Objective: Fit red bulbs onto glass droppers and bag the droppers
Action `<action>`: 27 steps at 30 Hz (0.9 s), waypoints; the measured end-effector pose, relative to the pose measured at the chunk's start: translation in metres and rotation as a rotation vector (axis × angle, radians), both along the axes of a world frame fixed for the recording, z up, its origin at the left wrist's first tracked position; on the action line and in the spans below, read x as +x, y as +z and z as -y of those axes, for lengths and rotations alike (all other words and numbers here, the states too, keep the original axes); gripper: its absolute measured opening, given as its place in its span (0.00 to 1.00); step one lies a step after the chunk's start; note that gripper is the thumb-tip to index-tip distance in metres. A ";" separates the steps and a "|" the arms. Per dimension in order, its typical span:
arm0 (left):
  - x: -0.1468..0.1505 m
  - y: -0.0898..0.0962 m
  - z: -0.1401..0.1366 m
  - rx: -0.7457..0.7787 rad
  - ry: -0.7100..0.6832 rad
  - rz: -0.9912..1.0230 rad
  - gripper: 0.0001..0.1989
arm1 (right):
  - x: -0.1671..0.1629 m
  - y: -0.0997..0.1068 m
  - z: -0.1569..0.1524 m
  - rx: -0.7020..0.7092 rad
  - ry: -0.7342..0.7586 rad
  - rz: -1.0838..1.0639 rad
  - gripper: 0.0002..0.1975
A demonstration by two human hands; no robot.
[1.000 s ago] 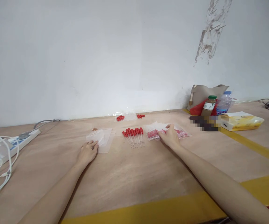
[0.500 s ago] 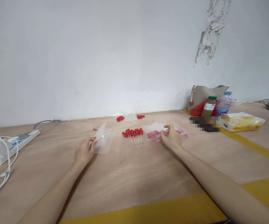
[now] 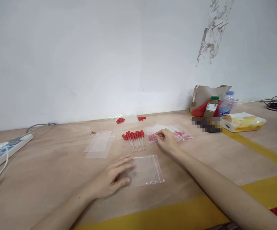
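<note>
My left hand (image 3: 114, 178) lies flat, fingers spread, on the left edge of an empty clear zip bag (image 3: 146, 170) in front of me. Farther back, my right hand (image 3: 166, 140) rests on a stack of filled bags (image 3: 177, 133) holding red-capped droppers, its fingertips at their left end. A loose row of red-capped droppers (image 3: 135, 139) lies between the hands. To the left sits a pile of empty clear bags (image 3: 99, 144).
Small red caps (image 3: 120, 120) lie near the wall. A power strip with white cables (image 3: 6, 146) is at the left. At the right stand a beige bag (image 3: 207, 95), a jar (image 3: 211, 106), a water bottle (image 3: 226, 103) and a yellow packet (image 3: 242, 121). Yellow tape (image 3: 253, 147) crosses the table.
My left hand lifted one empty bag off the left pile and carried it toward me, laying it flat in front. My right hand stayed on the filled bags, shifting slightly left.
</note>
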State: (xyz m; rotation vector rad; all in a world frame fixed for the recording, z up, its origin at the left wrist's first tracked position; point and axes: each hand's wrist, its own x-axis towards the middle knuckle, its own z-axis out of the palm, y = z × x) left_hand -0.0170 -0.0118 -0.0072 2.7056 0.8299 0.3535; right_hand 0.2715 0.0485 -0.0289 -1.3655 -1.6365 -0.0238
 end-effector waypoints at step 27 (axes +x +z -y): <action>0.010 -0.002 0.008 0.072 0.013 -0.182 0.22 | -0.001 0.040 -0.036 -0.343 -0.033 -0.566 0.14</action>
